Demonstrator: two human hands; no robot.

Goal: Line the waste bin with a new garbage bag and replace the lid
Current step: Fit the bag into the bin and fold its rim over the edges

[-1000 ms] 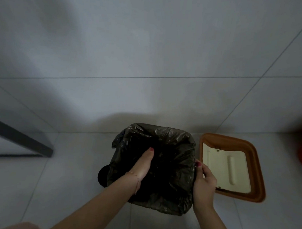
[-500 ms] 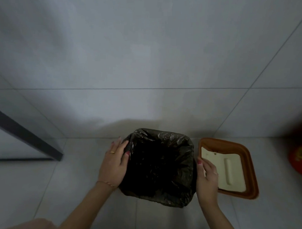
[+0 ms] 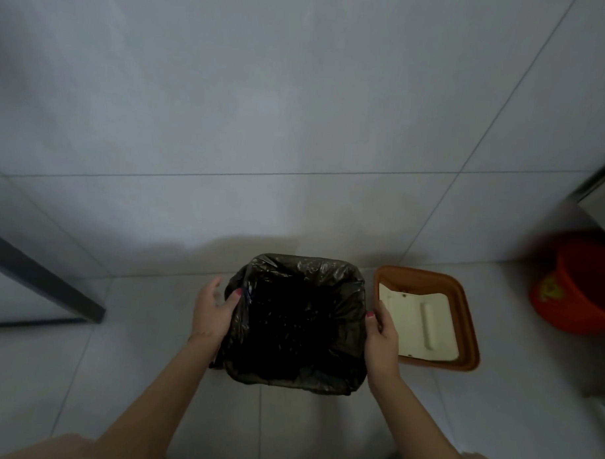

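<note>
Bin mouth (image 3: 299,318) open above — lid (image 3: 428,316) just right, red bucket (image 3: 580,290) far right.

A single head-worn wide-angle view looks steeply down and forward, close over the waste bin (image 3: 296,323) on the floor (image 3: 134,378) (tiled wall (image 3: 298,109) filling the upper frame).

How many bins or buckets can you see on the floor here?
2: the bag-lined waste bin between both hands at bottom centre, and an orange bucket at the right edge. Others may sit out of view.
</note>
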